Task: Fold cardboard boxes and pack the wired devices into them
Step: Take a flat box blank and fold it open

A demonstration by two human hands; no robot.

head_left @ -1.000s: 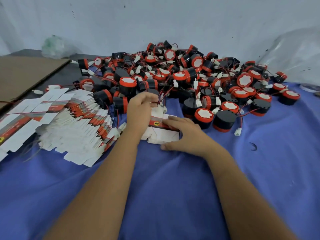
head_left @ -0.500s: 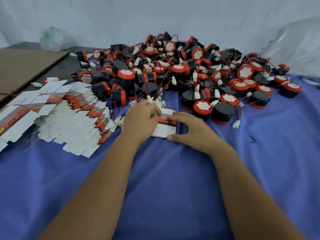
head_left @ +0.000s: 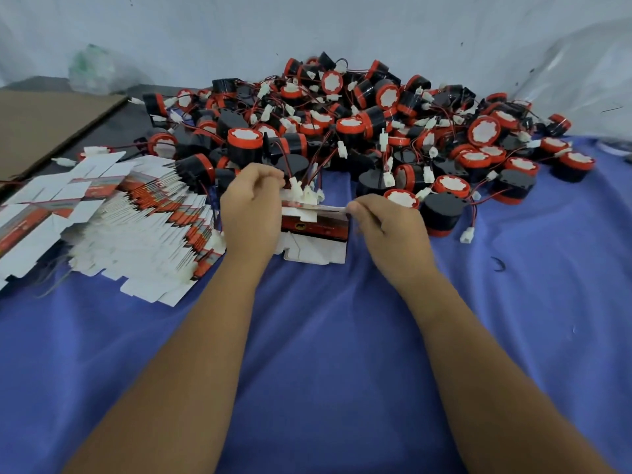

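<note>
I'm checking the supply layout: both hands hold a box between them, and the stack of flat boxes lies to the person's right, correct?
Not quite. In the head view the stack of flat boxes lies to the person's left, not right. Both hands, left and right, do hold a box between them.

Blue-clothed table (head_left: 307, 354): devices (head_left: 376, 131), flat boxes (head_left: 119, 227).

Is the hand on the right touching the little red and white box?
Touching. The head view shows the right hand pinching the top right corner of the box, with no gap between thumb and cardboard. The left hand holds its other side.
</note>
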